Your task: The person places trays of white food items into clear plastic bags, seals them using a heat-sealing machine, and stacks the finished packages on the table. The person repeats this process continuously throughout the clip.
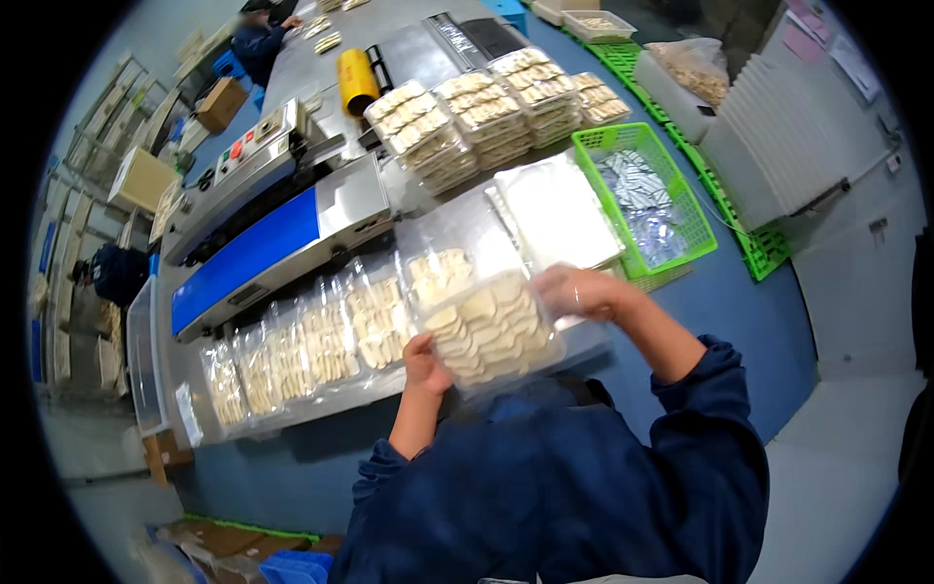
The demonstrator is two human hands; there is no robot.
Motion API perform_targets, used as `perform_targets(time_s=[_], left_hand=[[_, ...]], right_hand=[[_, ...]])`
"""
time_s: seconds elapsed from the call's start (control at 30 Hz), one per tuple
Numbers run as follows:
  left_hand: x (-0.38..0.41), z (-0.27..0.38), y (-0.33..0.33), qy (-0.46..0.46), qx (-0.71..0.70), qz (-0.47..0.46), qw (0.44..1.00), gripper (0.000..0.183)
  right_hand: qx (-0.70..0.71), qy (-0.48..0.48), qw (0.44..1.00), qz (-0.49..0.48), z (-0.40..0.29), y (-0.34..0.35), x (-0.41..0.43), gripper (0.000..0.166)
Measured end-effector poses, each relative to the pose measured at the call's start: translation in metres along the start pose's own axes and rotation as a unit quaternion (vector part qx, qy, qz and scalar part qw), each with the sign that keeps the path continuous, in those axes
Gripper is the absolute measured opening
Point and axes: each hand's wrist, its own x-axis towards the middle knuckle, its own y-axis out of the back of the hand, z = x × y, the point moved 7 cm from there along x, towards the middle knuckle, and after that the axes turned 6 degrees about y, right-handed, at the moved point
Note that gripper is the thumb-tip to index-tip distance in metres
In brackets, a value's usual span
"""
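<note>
My left hand (427,365) grips the left edge of a clear plastic tray (496,328) of pale sliced pieces, held tilted over the table's front edge. At its upper right corner is my right hand (576,292), blurred; whether its fingers hold the tray or a bag cannot be told. Beyond the tray lies a bagged pack (441,274) of the same slices. More bagged packs (321,339) stand in a row to the left. A stack of white bags or sheets (558,212) lies just past my right hand.
A machine with a blue conveyor belt (248,266) stands behind the row. Stacked filled trays (419,128) are further back. A green basket (646,197) of small packets is at right. A yellow cylinder (356,80) lies near the machine. Co-workers (255,44) are at far left.
</note>
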Motion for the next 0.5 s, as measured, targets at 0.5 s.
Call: perform_targets(time_s=[0.5], left_hand=[[-0.003,-0.018,0.03,0.013,0.027,0.167,0.985,0.053]], right_hand=[[-0.499,-0.069,0.681,0.532,0.136,0.412,-0.026,0.03]])
